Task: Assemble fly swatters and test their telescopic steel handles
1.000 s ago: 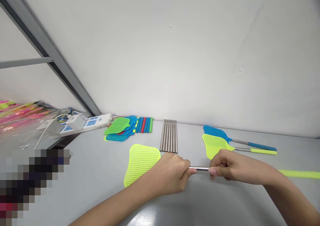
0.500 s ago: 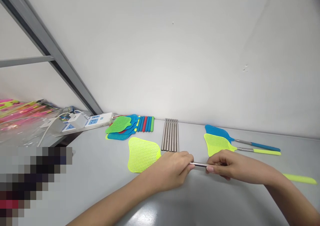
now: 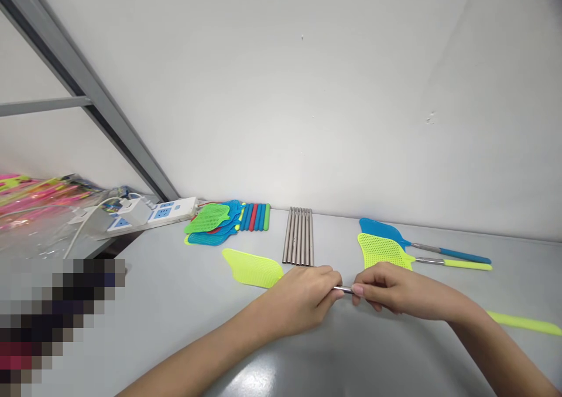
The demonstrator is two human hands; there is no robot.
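Fingers [image 3: 334,286] of both hands pinch the metal rod [image 3: 345,290] — nearly meeting

The near swatter head [image 3: 251,267] is yellow-green mesh, its rod [image 3: 346,290] silver. Far right lie a blue swatter [image 3: 381,230] and a yellow-green swatter [image 3: 384,252]; far left, blue, red and green handles [image 3: 256,217] on the grey table [image 3: 175,303].

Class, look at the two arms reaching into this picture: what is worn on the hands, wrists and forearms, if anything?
Nothing is worn. The left hand and the right hand are bare, without gloves, rings, watch or bracelets that show. Both forearms are uncovered as far as the picture's edge, so no sleeve is in view. The fingernails look short and unpainted.
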